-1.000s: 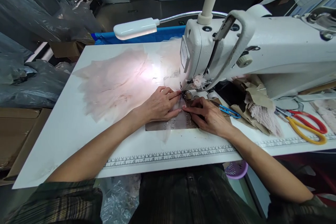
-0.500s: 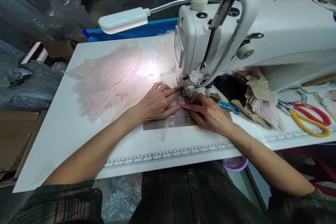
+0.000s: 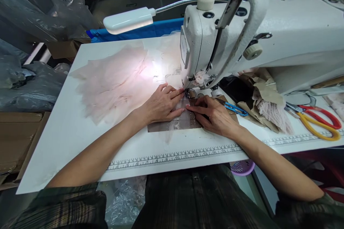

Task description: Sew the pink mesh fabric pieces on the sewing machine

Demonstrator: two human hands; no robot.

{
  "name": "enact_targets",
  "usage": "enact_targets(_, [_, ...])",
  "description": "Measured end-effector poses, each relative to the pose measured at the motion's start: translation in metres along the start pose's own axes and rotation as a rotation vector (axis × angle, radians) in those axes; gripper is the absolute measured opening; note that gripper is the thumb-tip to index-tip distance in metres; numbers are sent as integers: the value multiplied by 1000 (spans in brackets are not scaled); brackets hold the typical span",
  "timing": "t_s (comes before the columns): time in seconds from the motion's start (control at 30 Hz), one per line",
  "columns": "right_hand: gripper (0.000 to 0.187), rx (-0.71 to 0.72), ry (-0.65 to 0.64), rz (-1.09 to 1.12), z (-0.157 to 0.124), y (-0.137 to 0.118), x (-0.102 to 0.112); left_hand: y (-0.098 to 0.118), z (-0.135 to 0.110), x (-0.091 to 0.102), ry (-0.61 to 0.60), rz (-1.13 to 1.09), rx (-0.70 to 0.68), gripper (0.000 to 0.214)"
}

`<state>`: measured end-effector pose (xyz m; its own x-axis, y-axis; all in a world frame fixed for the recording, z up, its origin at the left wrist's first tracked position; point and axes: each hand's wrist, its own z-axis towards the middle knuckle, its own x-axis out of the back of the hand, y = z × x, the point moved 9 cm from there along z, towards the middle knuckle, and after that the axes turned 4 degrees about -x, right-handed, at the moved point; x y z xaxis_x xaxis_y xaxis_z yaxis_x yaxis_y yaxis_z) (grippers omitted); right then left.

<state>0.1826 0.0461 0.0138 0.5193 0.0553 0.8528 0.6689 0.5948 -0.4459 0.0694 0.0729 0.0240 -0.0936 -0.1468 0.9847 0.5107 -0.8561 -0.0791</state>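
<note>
My left hand (image 3: 162,104) lies flat with its fingers stretched out on a strip of sheer pale fabric (image 3: 176,125). Its fingertips reach close to the presser foot (image 3: 187,93) of the white sewing machine (image 3: 197,43). From the other side, my right hand (image 3: 212,114) has its fingers bent together, their tips on the fabric's right edge just in front of the foot. The fabric runs over the dark machine bed plate (image 3: 158,127) and trails toward the front edge. Its part beneath my left hand is hidden.
Layered pink tulle (image 3: 115,82) lies left under the lamp (image 3: 129,20). Blue thread snips (image 3: 235,109) rest beside my right hand. Farther right are red-and-yellow-handled scissors (image 3: 318,123) and brown paper (image 3: 264,94) with pale trim. A printed ruler (image 3: 174,157) runs along the table's front.
The whole view has shifted slightly. Both hands keep practically the same place on the fabric, and no other clear movement shows.
</note>
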Motion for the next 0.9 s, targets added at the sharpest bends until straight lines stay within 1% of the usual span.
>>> enact_targets(0.43, [32, 13, 23, 11, 0, -3, 1, 3, 1, 1, 4, 34, -7, 50])
enact_targets(0.5, [32, 17, 28, 8, 0, -3, 2, 4, 1, 5, 15, 64, -8, 49])
enact_targets(0.6, [33, 15, 31, -5, 0, -3, 1, 4, -2, 15, 29, 110, 8, 49])
enact_targets(0.73, [31, 8, 27, -13, -1, -2, 0, 13, -7, 25, 33, 68, -20, 35])
enact_targets(0.8, [31, 7, 26, -14, -1, -2, 0, 17, -7, 24, 42, 34, -36, 31])
enact_targets(0.9, [32, 6, 39, -3, -1, -2, 1, 15, -5, 19, 84, 14, -8, 35])
